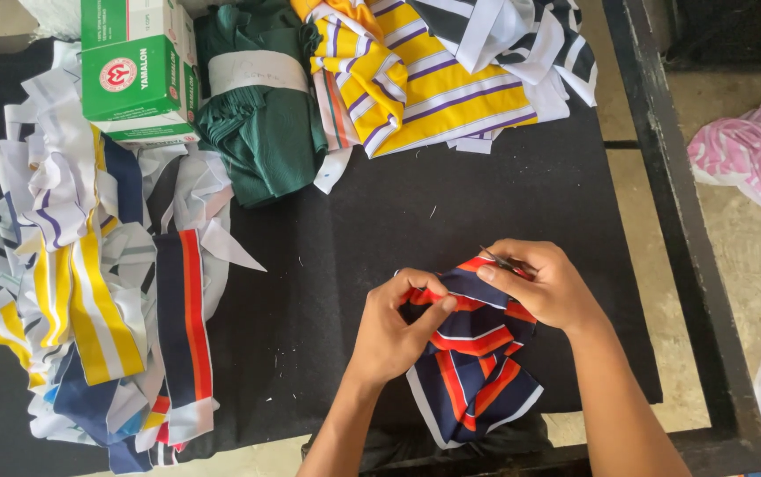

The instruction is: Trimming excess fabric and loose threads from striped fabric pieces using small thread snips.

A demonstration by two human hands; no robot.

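Far ahead and to the left of my hands sat a green and white rectangular box (138,66), with a white paper band (257,71) wrapped around a bundle of green fabric (261,132) beside it. My left hand (398,331) pinched a fold of the navy, orange and white striped collar piece (473,362), whose long axis ran from my hands back toward me. My right hand (544,283) pressed small snips (501,261) against its far edge on the black table (451,203).
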